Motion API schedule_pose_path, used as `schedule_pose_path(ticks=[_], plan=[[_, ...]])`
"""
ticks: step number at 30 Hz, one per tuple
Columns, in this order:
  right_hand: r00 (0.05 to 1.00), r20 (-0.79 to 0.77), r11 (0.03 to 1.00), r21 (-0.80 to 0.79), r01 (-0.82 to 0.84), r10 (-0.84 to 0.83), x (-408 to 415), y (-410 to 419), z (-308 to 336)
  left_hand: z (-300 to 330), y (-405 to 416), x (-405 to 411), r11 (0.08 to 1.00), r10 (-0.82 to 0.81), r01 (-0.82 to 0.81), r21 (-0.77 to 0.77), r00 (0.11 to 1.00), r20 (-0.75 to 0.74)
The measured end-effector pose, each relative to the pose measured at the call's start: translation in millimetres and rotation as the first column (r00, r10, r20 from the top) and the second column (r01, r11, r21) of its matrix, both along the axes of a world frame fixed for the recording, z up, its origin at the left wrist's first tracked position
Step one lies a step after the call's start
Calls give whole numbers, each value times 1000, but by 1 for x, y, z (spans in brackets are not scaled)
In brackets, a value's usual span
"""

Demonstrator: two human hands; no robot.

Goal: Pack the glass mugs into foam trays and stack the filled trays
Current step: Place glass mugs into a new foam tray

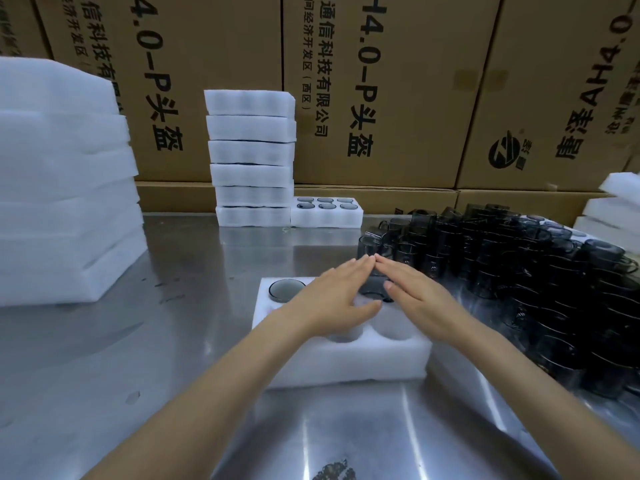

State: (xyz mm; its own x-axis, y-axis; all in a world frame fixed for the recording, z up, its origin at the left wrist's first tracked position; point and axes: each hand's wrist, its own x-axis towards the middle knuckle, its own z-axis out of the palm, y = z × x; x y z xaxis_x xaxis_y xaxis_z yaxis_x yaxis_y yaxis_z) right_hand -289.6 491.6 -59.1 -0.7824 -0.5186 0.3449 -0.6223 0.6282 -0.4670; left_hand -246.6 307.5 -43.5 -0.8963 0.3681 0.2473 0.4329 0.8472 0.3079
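On tray [346, 358]: two mugs [286, 289].

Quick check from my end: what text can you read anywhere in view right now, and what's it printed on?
"4.0-P头盔", running sideways on the left cardboard box.
"H4.0-P头盔", sideways on the middle cardboard box; beside it "通信科技有限公司" and "经济开发区(西区)".
"AH4.0", upside down on the right cardboard box, with a round black logo; the characters next to it are too distorted to read.
No print on the foam trays or glass mugs.
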Motion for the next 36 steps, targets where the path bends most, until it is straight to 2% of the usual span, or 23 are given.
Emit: schedule_pose_path(ticks=[3, 7, 13, 17, 22, 31, 33, 36], plan=[[1000, -4, 998, 65, 0, 1, -1, 1, -2, -7, 0, 3, 999, -6, 6, 40, 1000, 19], [999, 24, 990, 143, 18, -22, -4, 3, 0, -8, 2, 5, 999, 1, -1, -54, 1000, 1], [999, 37, 985, 173, 25, -32, -2, 5, -2, -7, 2, 6, 997, -4, 7, -72, 999, 41], [998, 38, 968, 249, 31, -42, 1, 5, 3, -6, 2, 6, 993, -5, 11, -120, 999, 52], [997, 75, 950, 311, -7, -18, 8, 8, 3, -4, 4, 11, 982, -37, 37, -184, 999, 3], [977, 209, 974, 214, -73, 27, 6, 14, -2, -3, 4, 10, 978, -41, 43, -203, 999, 13], [956, 286, 990, 99, -101, 68, 5, 13, -5, -4, 5, 13, 980, -30, 32, -198, 999, 17], [921, 362, 983, -159, -91, 144, 6, 7, -9, -6, 7, 14, 990, 14, -15, -137, 1000, -7]])
